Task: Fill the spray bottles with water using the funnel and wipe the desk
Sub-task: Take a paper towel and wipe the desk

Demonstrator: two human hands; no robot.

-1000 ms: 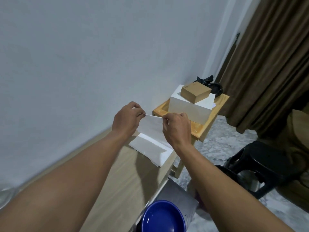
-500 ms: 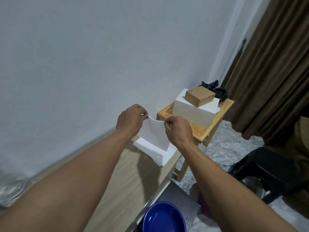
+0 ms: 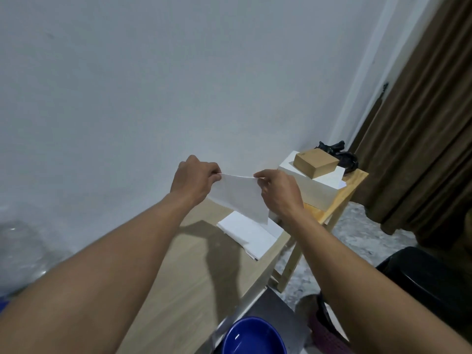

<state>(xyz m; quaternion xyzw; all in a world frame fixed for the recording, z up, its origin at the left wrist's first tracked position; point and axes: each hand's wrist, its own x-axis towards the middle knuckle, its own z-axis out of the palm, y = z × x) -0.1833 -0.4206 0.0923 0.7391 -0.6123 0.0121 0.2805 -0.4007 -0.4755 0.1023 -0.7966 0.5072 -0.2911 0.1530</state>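
Observation:
I hold a white tissue sheet [image 3: 240, 195] stretched in the air above the far end of the light wooden desk [image 3: 178, 282]. My left hand [image 3: 194, 181] pinches its upper left corner and my right hand [image 3: 277, 192] pinches its upper right corner. Below it a flat stack of white tissues [image 3: 247, 235] lies on the desk near the right edge. A clear plastic bottle [image 3: 18, 254] shows blurred at the far left. No funnel is in view.
A blue bowl [image 3: 252, 337] with water sits below the desk's right edge on a grey surface. A small wooden side table [image 3: 350, 185] beyond the desk carries a white box [image 3: 311, 190], a brown box [image 3: 315, 162] and a black object. A black stool [image 3: 434, 274] and brown curtain stand at right.
Both hands lifted the tissue sheet free of the stack and pulled apart, so the sheet now hangs wider and higher above the desk.

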